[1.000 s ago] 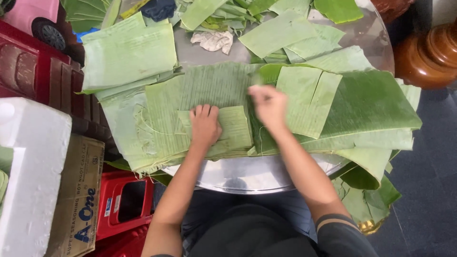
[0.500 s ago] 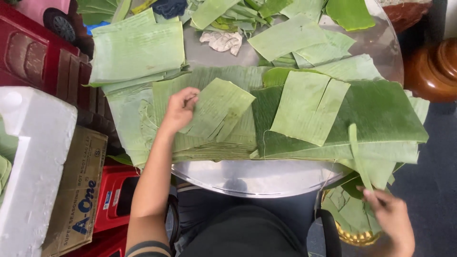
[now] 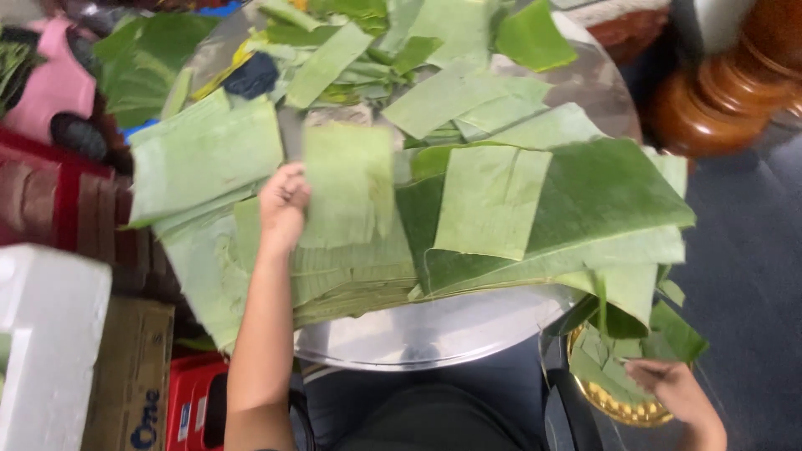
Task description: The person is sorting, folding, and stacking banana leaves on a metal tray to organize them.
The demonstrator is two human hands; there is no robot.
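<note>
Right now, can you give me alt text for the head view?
The left hand lifts a pale cut banana leaf piece over stacked leaves on a round metal table. The right hand reaches low toward leaf scraps in a gold-rimmed basket beside the table.

- The left hand [image 3: 282, 207] is bare, with no glove.
- A small ring or band seems to sit on one of its fingers, too blurred to tell for certain.
- The left forearm is bare from wrist to elbow; no sleeve, watch or bracelet shows on it.
- The right hand [image 3: 672, 388] is bare too, with no glove and no ring that can be made out.
- Only the right wrist and a short stretch of forearm show, both uncovered.
- Dark clothing, black or very dark grey, covers the lap at the bottom edge of the view; its cut and fabric cannot be told.
</note>
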